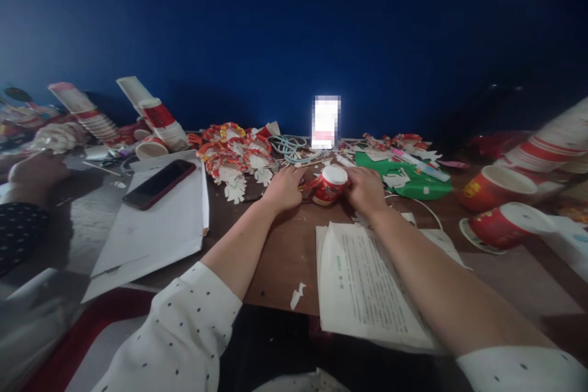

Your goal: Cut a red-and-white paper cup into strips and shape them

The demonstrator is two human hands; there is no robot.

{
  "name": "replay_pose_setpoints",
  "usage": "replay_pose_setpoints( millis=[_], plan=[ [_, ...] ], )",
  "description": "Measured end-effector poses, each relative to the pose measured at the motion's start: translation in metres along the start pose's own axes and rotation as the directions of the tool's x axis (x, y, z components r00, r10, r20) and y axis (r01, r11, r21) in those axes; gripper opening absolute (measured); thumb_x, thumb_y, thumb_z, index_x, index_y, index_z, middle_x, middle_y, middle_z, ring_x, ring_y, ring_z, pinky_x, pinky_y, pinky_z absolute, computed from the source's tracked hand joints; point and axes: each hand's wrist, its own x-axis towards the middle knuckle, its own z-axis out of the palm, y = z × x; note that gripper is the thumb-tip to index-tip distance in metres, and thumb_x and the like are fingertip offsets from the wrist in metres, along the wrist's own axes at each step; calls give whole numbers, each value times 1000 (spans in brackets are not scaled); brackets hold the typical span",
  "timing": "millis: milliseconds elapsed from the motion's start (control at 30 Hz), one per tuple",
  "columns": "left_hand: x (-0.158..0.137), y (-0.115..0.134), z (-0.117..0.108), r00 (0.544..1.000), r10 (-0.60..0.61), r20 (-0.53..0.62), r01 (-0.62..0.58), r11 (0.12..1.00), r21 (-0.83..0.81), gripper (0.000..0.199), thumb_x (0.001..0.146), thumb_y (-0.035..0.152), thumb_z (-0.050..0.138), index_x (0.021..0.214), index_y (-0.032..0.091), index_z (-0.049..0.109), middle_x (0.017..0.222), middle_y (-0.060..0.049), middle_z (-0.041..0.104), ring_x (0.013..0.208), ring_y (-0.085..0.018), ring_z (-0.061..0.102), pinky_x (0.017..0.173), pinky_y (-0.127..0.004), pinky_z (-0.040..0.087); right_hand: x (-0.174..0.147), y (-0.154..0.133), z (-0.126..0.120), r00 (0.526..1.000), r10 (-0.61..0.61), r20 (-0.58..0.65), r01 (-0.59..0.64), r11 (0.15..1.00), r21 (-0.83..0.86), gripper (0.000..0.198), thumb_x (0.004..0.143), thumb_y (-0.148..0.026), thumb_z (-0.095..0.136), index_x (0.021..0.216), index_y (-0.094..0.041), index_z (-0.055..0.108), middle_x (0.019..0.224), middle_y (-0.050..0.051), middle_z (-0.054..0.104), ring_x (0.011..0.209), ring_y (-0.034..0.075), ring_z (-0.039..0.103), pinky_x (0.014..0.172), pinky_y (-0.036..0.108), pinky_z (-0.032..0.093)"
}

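A dark blue wall (257, 43) rises behind the cluttered brown bench (275, 260). The red paper cup (324, 192) sits on it between both hands, long axis roughly upright: right of the left hand (285, 188), against the right hand (366, 190), the nearer. How tightly either hand's fingers close, I cannot tell. Nested paper-cup stacks (544, 144) lean at both sides; the cup's contents are unclear.
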Motion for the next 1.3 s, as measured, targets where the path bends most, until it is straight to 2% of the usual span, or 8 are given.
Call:
replay_pose_setpoints(
  millis=[200, 300, 400, 533, 733, 967, 1133, 1300],
  plan=[
    [2, 3, -4, 998, 69, -16, -71, 966, -250, 72, 68, 41, 72, 132, 17, 52, 131, -14, 57, 121, -30, 51, 104, -44, 39, 0, 0, 2, 1000, 8, -7, -8, 1000, -16, 45, 84, -20, 50, 128, -22, 61, 107, 8, 71, 101, 28, 58, 84, 39, 36],
    [0, 12, -9, 971, -42, -237, -42, 939, -341, 39, 78, 41, 64, 109, 17, 64, 108, -10, 66, 102, -22, 58, 93, -37, 46, 1, -1, 0, 1000, 10, -3, -10, 999, -41, 46, 84, -22, 52, 129, -23, 58, 109, 8, 70, 101, 29, 58, 84, 41, 37],
    [-1, 19, -10, 953, -10, -304, -89, 947, -309, 19, 83, 35, 60, 85, 18, 67, 88, -5, 68, 88, -18, 59, 85, -31, 46, 1, -2, 0, 1000, -1, -18, 0, 998, -62, 45, 83, -23, 53, 127, -23, 60, 106, 9, 71, 99, 29, 58, 83, 40, 37],
    [-1, 22, -7, 964, -9, -266, -58, 968, -242, 27, 86, 38, 56, 71, 19, 67, 77, -5, 67, 83, -18, 58, 80, -30, 44, 0, -3, 0, 999, -2, -44, -2, 997, -75, 43, 83, -21, 51, 125, -22, 62, 102, 9, 71, 97, 28, 58, 81, 40, 36],
    [-2, 25, -5, 977, -63, -205, 2, 958, -286, 35, 87, 44, 52, 74, 19, 72, 80, -5, 68, 80, -17, 57, 76, -28, 42, 0, -5, 0, 998, 19, -53, -23, 997, -79, 38, 84, -21, 51, 120, -20, 65, 99, 10, 72, 92, 26, 59, 80, 38, 35],
    [0, 24, -1, 969, -239, -67, 173, 844, -508, 47, 81, 60, 53, 72, 18, 71, 69, -2, 66, 65, -14, 54, 62, -25, 37, 1, -4, 1, 999, 38, -37, -41, 997, -72, 39, 84, -21, 51, 120, -20, 64, 96, 10, 71, 90, 26, 61, 81, 41, 36],
    [0, 29, 3, 972, -233, 16, 197, 779, -595, 48, 79, 61, 54, 85, 18, 74, 74, -1, 69, 67, -14, 56, 64, -25, 38, 1, -3, 2, 998, 43, -34, -45, 997, -62, 40, 85, -23, 49, 122, -20, 63, 96, 10, 71, 91, 28, 61, 81, 42, 37],
    [2, 33, 7, 941, -334, 60, 279, 657, -700, 44, 71, 61, 64, 70, 16, 68, 64, 0, 62, 61, -12, 51, 58, -24, 36, 0, -4, 2, 999, 40, -36, -42, 998, -40, 42, 87, -24, 47, 126, -20, 61, 100, 11, 70, 92, 29, 61, 82, 44, 37]
  ],
)
